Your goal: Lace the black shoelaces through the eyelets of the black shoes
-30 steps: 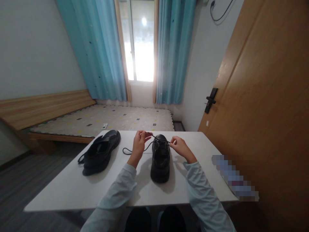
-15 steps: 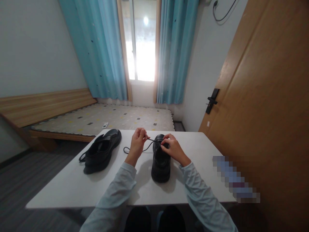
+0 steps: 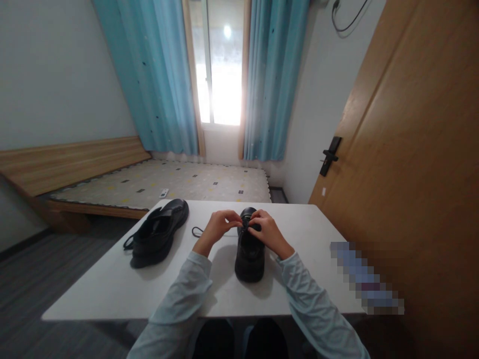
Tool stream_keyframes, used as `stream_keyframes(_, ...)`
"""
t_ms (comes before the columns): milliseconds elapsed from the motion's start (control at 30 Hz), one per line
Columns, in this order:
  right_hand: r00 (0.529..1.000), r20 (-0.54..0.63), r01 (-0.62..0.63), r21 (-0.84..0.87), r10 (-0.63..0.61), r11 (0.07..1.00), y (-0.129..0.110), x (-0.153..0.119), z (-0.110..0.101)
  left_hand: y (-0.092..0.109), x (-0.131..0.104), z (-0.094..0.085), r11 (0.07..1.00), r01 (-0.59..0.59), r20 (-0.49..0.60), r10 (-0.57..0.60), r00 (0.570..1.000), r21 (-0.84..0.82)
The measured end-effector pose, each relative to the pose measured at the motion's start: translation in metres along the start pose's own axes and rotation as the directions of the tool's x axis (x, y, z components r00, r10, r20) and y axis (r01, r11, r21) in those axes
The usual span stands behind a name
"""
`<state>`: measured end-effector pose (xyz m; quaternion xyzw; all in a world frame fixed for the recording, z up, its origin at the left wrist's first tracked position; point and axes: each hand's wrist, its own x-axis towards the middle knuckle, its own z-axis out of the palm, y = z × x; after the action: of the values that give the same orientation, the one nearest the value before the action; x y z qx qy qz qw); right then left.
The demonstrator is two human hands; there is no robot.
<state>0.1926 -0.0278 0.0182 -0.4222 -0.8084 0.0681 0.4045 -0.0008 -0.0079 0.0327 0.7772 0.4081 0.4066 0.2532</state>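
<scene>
A black shoe (image 3: 249, 262) stands on the white table (image 3: 220, 304), its heel toward me and its toe pointing away. My left hand (image 3: 220, 227) is closed in a pinch at the lacing, on the shoe's left side. Close beside it, my right hand (image 3: 266, 230) pinches at the same spot from the right. The black lace between the fingertips is small and mostly hidden. A loop of lace (image 3: 196, 232) lies on the table left of my left hand. Another black shoe (image 3: 159, 234) rests on its own at the left.
Beyond the table is a bed (image 3: 202, 182) with a small white remote (image 3: 163, 193) on it. A wooden door (image 3: 407, 164) stands along the right side. A pixelated patch covers the area by the table's right edge.
My left hand has moved right and in to the shoe's lacing, close to my right hand. The lace that stretched left from the shoe is now mostly hidden behind my left hand.
</scene>
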Motion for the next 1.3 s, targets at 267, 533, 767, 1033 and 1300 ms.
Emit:
stream_keyframes(267,1.0,-0.014,-0.003,0.006,0.003,1.0,0.0,0.0,0.001,0.002,-0.001,0.006,0.996,0.041,0.003,-0.042,0.999,0.077)
stream_keyframes(533,1.0,-0.01,-0.021,0.012,0.021,1.0,0.0,0.0,0.001,0.005,-0.001,0.009,0.998,0.06,-0.006,-0.06,0.998,0.03)
stream_keyframes(767,0.999,-0.018,-0.04,0.039,0.041,0.998,0.0,0.001,0.003,0.004,0.0,0.013,0.997,0.077,-0.047,-0.076,0.996,0.025)
stream_keyframes(1033,0.997,-0.035,-0.072,0.045,0.074,0.996,0.001,0.0,0.007,-0.001,0.0,0.019,0.993,0.119,-0.087,-0.121,0.989,-0.022)
stream_keyframes(1300,0.993,-0.07,-0.094,0.074,0.099,0.993,-0.003,0.0,0.009,0.002,-0.002,0.02,0.996,0.077,-0.135,-0.072,0.988,0.033)
